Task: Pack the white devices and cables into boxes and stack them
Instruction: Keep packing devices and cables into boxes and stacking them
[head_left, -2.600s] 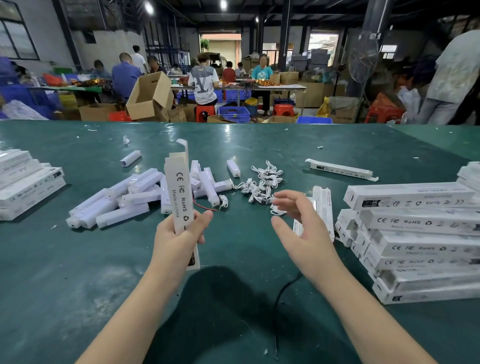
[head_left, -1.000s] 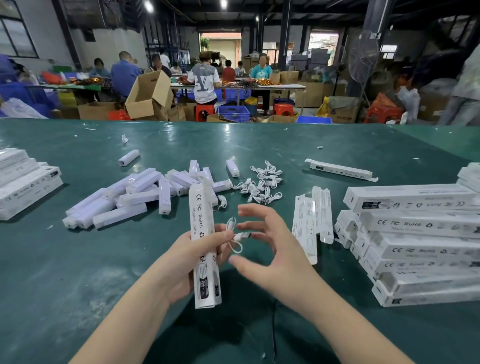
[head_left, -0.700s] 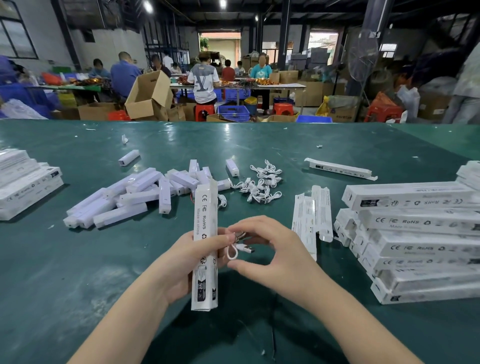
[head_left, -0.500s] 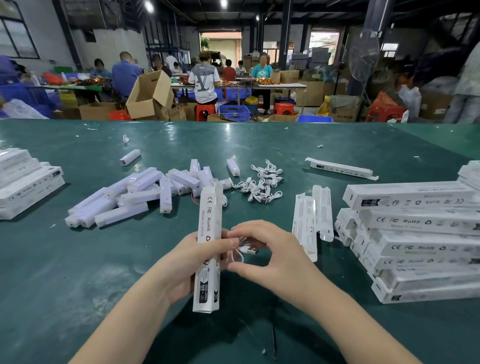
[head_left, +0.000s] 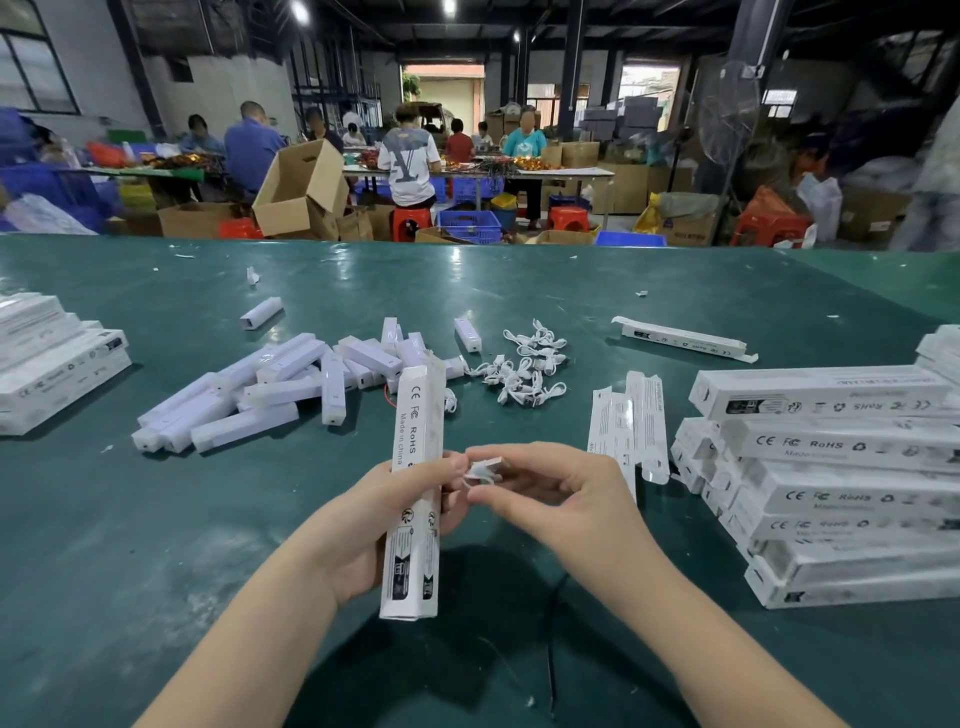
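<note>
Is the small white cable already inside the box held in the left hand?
No, the right hand pinches the cable beside the box gripped by the left hand.

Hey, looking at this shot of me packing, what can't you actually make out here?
Head view only:
- Inside of the box: far end too small to tell; left hand covers its middle.
- Cable: blurred, mostly hidden by right hand.
- Right stack: cut off by the edge, print blurred.
</note>
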